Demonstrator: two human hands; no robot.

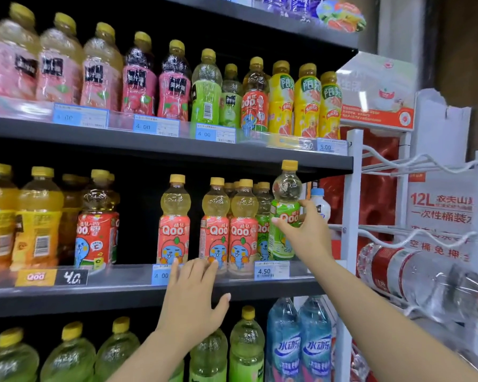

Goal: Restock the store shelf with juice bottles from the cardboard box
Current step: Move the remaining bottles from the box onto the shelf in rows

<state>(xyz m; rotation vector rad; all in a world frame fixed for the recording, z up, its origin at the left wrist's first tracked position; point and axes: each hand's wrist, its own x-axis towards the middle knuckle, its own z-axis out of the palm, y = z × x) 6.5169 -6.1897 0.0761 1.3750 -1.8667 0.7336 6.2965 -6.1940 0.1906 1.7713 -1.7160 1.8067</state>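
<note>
green-label juice bottle, yellow cap, upright at right end of middle shelf

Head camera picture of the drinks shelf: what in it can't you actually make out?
- Cardboard box: not in the head view at all.
- Green-label bottle: the right hand covers part of its label; whether its base sits on the middle shelf is hidden by the price strip.
- Blue price tag: cut off behind the left hand's fingers.
- Far-left bottles: blurred, labels unreadable.
- Rear bottle rows: lost in shadow.
</note>
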